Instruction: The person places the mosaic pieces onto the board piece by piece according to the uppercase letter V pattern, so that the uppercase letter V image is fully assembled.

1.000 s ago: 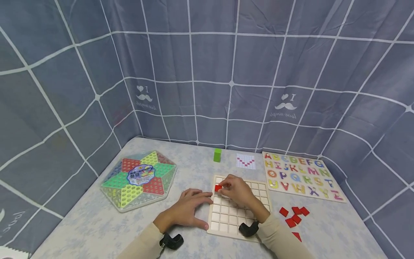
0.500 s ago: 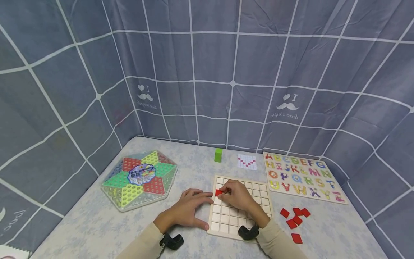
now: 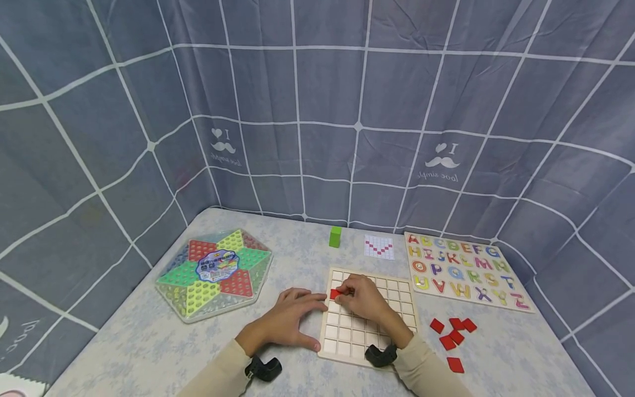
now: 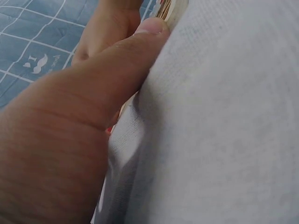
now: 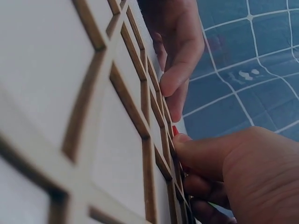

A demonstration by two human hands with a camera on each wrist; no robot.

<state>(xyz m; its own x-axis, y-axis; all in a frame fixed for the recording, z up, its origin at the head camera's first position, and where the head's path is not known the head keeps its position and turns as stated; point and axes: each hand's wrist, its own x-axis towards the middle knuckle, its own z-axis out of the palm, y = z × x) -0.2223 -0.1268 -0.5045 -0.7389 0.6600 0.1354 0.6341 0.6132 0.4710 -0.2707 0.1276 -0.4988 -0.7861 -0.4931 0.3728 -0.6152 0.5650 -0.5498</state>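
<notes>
A wooden grid board (image 3: 344, 334) lies on the table. At its left column, near the far corner, my right hand (image 3: 365, 298) pinches a red square tile (image 3: 334, 294) between thumb and fingers. In the right wrist view the right hand (image 5: 224, 163) hides most of that red tile (image 5: 175, 130). My left hand (image 3: 292, 318) rests at the board's left edge, fingers extended and thumb against the near-left corner. The left wrist view shows the left thumb (image 4: 107, 70) touching the board's edge (image 4: 175, 13).
Several loose red tiles (image 3: 447, 342) lie right of the board. Behind it stand a green block (image 3: 334, 237) and a pattern card (image 3: 379, 247). An alphabet board (image 3: 463, 270) sits at the right, a hexagonal game board (image 3: 213, 275) at the left.
Over the last second my right hand has shifted slightly towards me with the red tile. Its forearm has moved a little, uncovering more of the nearest loose tile. My left hand has stayed in place.
</notes>
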